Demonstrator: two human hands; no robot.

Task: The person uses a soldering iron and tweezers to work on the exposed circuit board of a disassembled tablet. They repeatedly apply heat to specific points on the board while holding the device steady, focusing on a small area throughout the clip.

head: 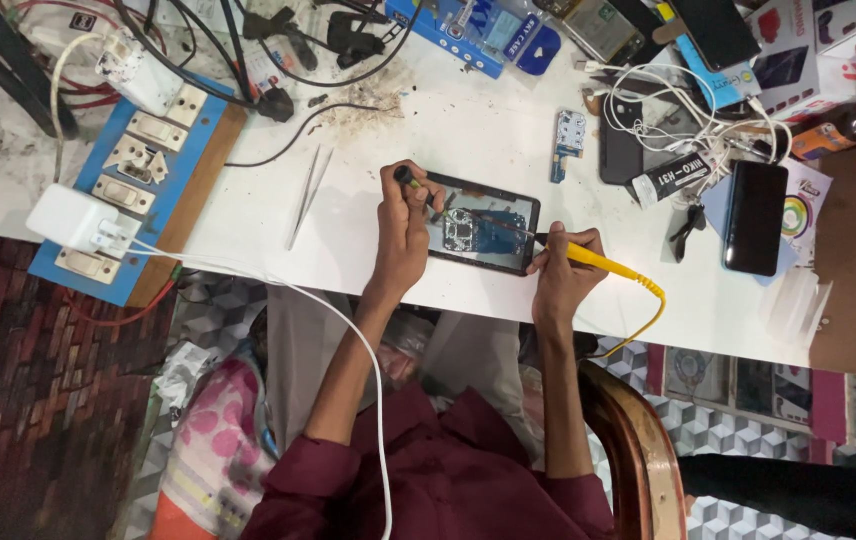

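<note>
A black phone [483,236] lies opened on the white worktable [328,250], its blue and silver circuit board showing. My left hand [403,238] rests at the phone's left end and grips a thin black-handled tool [410,181] whose tip points onto the board. My right hand [562,272] sits at the phone's right end and holds a yellow-handled probe [598,262]. The probe's metal tip reaches over the board, and its yellow cable [648,315] drops off the table's near edge.
Tweezers [306,196] lie left of the phone. A blue switchboard [138,160] with a white adapter [73,220] sits at the far left. A small circuit board [569,135], two dark phones [756,216] [620,150], a tube [676,176], white cables and boxes crowd the right.
</note>
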